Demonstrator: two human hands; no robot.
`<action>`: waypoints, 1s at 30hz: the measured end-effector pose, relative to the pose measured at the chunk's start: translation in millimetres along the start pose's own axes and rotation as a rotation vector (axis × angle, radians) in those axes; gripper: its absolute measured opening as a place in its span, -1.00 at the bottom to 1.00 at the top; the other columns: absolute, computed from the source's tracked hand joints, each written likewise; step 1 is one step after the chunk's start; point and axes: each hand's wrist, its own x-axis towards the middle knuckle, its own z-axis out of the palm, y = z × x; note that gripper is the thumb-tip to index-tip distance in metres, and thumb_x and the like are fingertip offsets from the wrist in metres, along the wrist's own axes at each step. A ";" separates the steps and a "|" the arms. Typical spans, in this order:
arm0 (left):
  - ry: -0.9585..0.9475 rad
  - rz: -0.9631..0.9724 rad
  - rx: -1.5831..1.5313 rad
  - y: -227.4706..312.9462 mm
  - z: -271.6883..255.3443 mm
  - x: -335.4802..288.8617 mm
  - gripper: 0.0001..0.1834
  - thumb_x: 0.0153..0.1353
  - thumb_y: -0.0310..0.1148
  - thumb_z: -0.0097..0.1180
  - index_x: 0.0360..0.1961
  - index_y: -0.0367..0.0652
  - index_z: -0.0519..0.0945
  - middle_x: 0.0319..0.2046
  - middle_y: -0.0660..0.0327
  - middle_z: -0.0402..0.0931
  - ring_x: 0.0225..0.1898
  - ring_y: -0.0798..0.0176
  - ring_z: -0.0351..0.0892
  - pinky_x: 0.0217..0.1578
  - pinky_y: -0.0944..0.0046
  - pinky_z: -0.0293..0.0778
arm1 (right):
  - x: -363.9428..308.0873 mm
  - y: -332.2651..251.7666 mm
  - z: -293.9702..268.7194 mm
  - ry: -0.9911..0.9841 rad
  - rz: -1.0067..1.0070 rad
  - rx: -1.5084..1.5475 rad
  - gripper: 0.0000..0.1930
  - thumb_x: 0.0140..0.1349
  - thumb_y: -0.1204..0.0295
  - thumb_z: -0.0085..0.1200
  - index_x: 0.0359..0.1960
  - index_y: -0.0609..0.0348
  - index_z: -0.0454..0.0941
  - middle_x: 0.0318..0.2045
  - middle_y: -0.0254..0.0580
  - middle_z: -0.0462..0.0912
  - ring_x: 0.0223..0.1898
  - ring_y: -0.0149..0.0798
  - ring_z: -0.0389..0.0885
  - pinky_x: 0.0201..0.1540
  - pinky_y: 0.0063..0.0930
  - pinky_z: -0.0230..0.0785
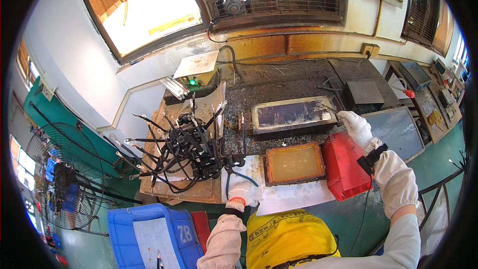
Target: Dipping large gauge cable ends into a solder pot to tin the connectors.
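Observation:
My left hand [243, 193], in a white glove, is closed at the front edge of the bench around a thin teal-and-black cable [245, 176]; the fingers are partly hidden. To its left lies a tangled pile of black cables [191, 149] with metal lugs and black connectors. My right hand [356, 125], also gloved, is closed on a thin dark stick-like tool [328, 107] whose tip reaches over the right end of a rectangular pot [294, 130]. Silvery, streaked material [294, 114] fills that pot. Nearer me is a smaller tray [269, 169] of yellowish liquid.
A red bin [343, 169] stands below my right forearm. A control box [196, 72] with a green light sits at the back left. A blue crate [144, 239] is at the lower left, near a caged fan [64, 169]. A dark metal box [363, 95] stands right of the pot.

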 end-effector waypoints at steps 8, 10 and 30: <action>0.021 0.019 0.038 7.3 -5.8 -5.9 -0.31 -0.41 -0.02 0.39 -0.24 -0.27 0.55 -0.26 -0.08 0.55 -0.20 -0.08 0.54 -0.18 0.09 0.46 | 8.0 27.8 -7.1 0.304 0.156 0.405 -0.82 0.27 0.49 -0.11 -0.13 0.15 0.47 -0.45 -0.16 0.60 -0.41 -0.35 0.60 -0.29 -0.52 0.44; 0.044 0.019 0.026 7.4 -6.4 -7.3 -0.33 -0.40 -0.02 0.38 -0.28 -0.28 0.56 -0.30 -0.09 0.55 -0.24 -0.09 0.55 -0.21 0.08 0.47 | 17.5 36.0 -9.4 0.341 0.273 0.516 -0.80 0.32 0.41 -0.17 -0.13 0.17 0.45 -0.44 -0.19 0.60 -0.43 -0.38 0.60 -0.30 -0.55 0.45; 0.013 0.007 -0.011 1.8 -1.2 -4.2 -0.34 -0.39 -0.06 0.39 -0.23 -0.26 0.56 -0.25 -0.08 0.55 -0.20 -0.07 0.55 -0.18 0.08 0.47 | 63.9 89.1 -16.3 0.141 0.649 0.547 -0.71 0.33 0.22 -0.28 -0.27 0.12 0.46 -0.61 -0.25 0.56 -0.67 -0.39 0.50 -0.63 -0.49 0.39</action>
